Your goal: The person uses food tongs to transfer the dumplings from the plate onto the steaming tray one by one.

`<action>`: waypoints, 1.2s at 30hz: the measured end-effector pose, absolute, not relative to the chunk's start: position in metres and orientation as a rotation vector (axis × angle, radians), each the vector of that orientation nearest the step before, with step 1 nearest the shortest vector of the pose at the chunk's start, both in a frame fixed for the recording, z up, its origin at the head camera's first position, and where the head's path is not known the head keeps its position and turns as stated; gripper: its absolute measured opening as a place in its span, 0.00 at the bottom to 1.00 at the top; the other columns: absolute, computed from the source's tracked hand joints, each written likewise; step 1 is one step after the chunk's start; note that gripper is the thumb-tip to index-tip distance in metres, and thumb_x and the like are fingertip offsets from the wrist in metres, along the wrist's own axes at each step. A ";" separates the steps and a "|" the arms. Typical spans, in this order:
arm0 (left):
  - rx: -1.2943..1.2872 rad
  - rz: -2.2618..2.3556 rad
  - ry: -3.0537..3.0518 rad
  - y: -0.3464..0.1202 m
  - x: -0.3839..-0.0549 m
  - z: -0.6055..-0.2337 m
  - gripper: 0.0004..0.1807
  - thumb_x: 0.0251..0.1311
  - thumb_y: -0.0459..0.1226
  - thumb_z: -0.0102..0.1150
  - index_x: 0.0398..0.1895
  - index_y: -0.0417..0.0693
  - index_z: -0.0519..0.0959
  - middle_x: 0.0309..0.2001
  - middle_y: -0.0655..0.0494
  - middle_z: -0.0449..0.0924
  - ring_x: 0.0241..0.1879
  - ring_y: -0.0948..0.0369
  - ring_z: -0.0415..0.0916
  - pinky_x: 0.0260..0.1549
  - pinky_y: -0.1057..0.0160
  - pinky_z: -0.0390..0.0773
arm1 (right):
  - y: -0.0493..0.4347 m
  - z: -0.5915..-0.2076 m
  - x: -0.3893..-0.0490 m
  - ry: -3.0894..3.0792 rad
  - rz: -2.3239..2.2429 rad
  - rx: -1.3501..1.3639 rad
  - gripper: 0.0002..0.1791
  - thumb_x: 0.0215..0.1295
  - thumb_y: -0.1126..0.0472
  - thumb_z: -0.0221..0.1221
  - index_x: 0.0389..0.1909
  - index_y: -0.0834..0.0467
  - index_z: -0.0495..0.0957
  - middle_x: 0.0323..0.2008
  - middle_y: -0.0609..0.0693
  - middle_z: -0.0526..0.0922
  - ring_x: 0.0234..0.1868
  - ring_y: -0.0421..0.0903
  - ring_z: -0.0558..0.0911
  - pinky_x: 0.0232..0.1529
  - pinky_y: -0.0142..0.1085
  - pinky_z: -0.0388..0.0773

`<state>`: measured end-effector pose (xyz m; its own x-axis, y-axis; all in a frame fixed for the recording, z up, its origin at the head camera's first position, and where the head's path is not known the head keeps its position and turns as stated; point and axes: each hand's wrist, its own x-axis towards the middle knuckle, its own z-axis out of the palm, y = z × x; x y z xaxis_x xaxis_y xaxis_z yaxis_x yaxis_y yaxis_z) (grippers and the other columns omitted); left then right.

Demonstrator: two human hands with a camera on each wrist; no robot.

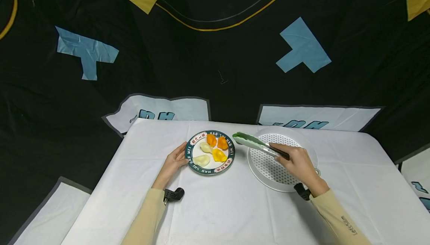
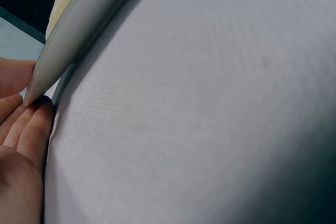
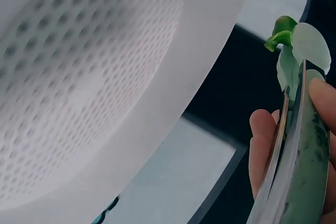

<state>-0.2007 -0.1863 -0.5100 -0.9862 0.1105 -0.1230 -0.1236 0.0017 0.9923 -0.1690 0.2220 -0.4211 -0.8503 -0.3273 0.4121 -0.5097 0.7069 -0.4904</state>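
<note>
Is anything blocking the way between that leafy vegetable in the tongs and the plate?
Nothing visible: in the head view, only a narrow gap separates the leafy vegetable from the plate. The left hand holds the plate's opposite side, clear of the way.

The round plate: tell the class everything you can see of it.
The round plate looks ceramic: a white centre inside a dark green rim carrying pale lettering and red characters on white patches. It faces up over the tablecloth, left of the white perforated basket. Two orange, one yellow and two pale rounded pieces lie on it. The left hand pinches its left edge, thumb and fingers on opposite faces; whether that edge is lifted is unclear.
</note>
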 end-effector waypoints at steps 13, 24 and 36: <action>-0.015 2.092 2.106 -0.186 -0.199 -0.509 0.39 0.58 0.21 0.50 0.74 0.40 0.51 0.73 0.45 0.50 0.70 0.54 0.53 0.61 0.71 0.65 | 0.276 -0.431 -0.175 -2.616 0.838 0.475 0.22 0.52 0.75 0.64 0.51 0.67 0.80 0.43 0.67 0.82 0.20 0.41 0.73 0.17 0.30 0.67; -0.002 2.088 2.106 -0.186 -0.199 -0.508 0.39 0.59 0.21 0.50 0.74 0.40 0.51 0.73 0.45 0.50 0.70 0.53 0.53 0.62 0.70 0.64 | 0.304 -0.446 -0.181 -2.669 0.815 0.334 0.23 0.49 0.75 0.65 0.51 0.68 0.79 0.42 0.68 0.82 0.35 0.61 0.81 0.33 0.52 0.77; 0.001 2.076 2.129 -0.186 -0.199 -0.508 0.39 0.58 0.20 0.50 0.74 0.40 0.51 0.73 0.44 0.50 0.70 0.52 0.53 0.62 0.69 0.65 | 0.309 -0.450 -0.187 -2.739 0.761 0.286 0.24 0.49 0.73 0.66 0.51 0.69 0.78 0.44 0.71 0.80 0.36 0.63 0.80 0.31 0.53 0.75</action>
